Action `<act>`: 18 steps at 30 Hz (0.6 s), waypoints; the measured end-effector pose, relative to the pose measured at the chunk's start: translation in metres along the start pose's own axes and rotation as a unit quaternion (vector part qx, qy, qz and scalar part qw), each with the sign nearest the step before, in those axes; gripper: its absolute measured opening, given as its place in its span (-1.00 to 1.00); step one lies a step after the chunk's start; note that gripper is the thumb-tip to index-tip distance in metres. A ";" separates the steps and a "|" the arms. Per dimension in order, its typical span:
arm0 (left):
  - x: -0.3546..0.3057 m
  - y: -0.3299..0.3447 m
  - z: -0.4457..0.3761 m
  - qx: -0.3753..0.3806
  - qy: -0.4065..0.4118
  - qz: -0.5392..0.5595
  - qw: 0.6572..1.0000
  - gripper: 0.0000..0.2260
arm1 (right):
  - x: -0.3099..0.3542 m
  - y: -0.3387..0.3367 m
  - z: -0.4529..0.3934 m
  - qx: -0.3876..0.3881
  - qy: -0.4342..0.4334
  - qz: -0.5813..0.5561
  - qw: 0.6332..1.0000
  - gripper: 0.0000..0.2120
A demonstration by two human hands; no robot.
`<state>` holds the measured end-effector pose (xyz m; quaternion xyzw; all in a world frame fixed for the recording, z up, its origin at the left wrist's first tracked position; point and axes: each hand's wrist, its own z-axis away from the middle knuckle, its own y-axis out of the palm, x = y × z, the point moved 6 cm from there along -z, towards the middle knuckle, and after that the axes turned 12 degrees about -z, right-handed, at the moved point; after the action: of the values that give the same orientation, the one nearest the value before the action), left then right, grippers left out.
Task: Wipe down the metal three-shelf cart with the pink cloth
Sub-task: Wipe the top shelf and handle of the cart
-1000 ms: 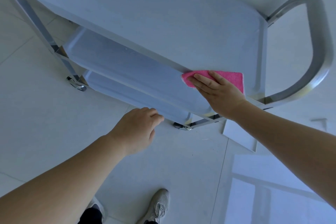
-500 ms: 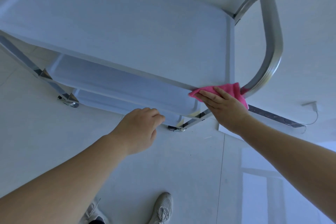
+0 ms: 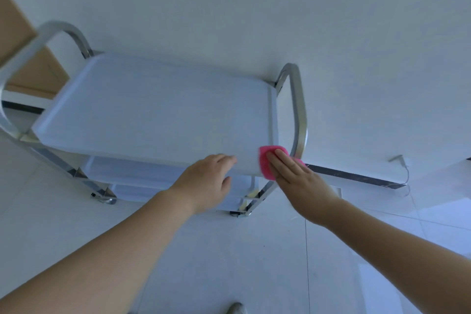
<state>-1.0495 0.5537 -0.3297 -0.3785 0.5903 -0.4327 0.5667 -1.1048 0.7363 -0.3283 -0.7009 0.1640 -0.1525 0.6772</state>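
Head view: right hand (image 3: 298, 178) flat on pink cloth (image 3: 267, 164), fingers straight, pressing it onto near right corner of top shelf (image 3: 158, 112) — no pinch, just palm and finger pressure. Cloth bunched, overhanging the corner lip, just beside right handle (image 3: 299, 115). Left hand (image 3: 206, 183) loosely curled at the near rim, holding nothing; whether fingertips actually touch the rim can't be told. Looks like top-shelf wipe in progress at the corner. To do it well: keep fingers flat and spread, flatten the cloth out for more contact, run long overlapping passes along the shelf, follow the raised lip, brace the cart (image 3: 76, 173) with the left hand since casters (image 3: 105, 199) will probably let it roll. In the way: right handle tube crowds the corner, left handle (image 3: 33, 58) at the far end, uprights block straight access to the lower shelves (image 3: 142, 171). Around: white wall close behind, white cable and plug (image 3: 402, 160) on floor at right, brown panel (image 3: 25, 58) at left, shoe tip (image 3: 235, 308) at bottom edge.
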 end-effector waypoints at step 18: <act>-0.075 -0.121 -0.035 0.016 0.122 0.143 0.982 -0.85 | 0.002 -0.107 -0.002 -0.111 0.205 -0.419 0.877 -0.41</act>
<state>-1.0841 0.5855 -0.1910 -0.2254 0.6958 -0.3994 0.5528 -1.1013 0.7366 -0.2210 -0.7280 0.0057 -0.5429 0.4187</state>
